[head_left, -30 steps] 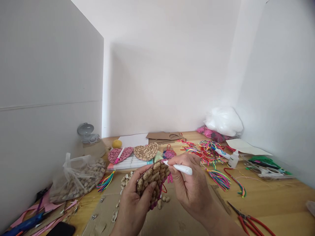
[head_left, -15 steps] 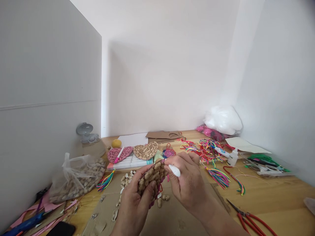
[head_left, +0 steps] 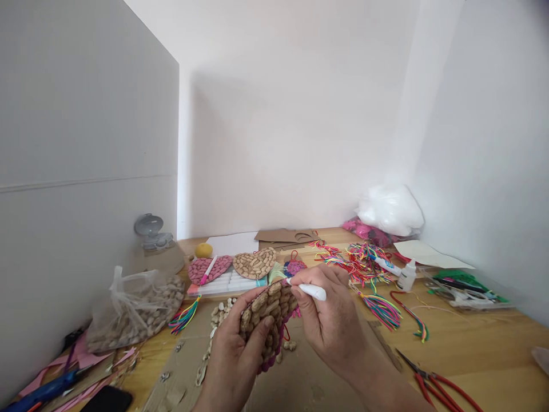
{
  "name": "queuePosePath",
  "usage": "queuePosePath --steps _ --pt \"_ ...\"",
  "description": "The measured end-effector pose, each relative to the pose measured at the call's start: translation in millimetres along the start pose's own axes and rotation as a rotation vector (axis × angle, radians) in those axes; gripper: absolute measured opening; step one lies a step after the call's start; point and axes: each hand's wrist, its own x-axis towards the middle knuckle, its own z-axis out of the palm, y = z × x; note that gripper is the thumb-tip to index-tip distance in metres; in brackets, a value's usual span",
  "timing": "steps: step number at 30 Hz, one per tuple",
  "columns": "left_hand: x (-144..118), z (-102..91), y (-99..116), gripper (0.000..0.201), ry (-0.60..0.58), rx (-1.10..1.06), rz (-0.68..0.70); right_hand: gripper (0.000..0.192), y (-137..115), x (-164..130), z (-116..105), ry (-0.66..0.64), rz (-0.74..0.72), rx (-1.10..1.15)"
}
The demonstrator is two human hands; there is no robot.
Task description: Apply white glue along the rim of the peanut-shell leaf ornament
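Observation:
My left hand grips a peanut-shell-covered plaque from its left side, thumb across the shells. The plaque is tilted up, and purple-pink colour shows along its lower right edge. In my right hand is a white marker pen, pinched between thumb and fingers, its tip at the plaque's upper right edge. Behind them lie a pink peanut-shell heart with a pink-and-white marker on it, and a plain peanut-shell piece.
A cardboard sheet lies beneath my hands with loose peanut shells. At left sit a bag of peanuts and a black phone. Right are red-handled pliers, colourful cord tassels and a small white bottle.
The marker has swung flatter, its rear end shifting right, while its tip stays by the plaque's edge. The plaque has turned slightly, showing more of its purple-pink lower edge.

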Motion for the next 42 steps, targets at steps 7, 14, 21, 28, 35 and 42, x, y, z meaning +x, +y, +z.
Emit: queuePosePath --steps 7,14,21,28,35,42 --pt "-2 2.3 5 0.035 0.013 -0.065 -0.043 0.012 -2 -1 -1 -0.015 0.067 0.075" --pt "0 3.3 5 0.039 0.048 -0.108 -0.061 0.013 2 1 -2 -0.007 0.013 0.037" --pt "-2 4.5 11 0.041 0.009 -0.198 -0.167 0.012 -1 -1 1 0.0 0.032 0.107" --pt "-1 6.4 12 0.041 0.052 -0.215 -0.161 0.014 1 0 -1 0.018 0.001 0.035" --pt "-1 7.2 12 0.036 0.049 -0.195 -0.115 0.013 1 1 -1 0.009 0.041 0.076" --pt "0 3.4 9 0.037 0.043 -0.159 -0.111 0.014 3 2 -3 0.019 0.057 0.026"
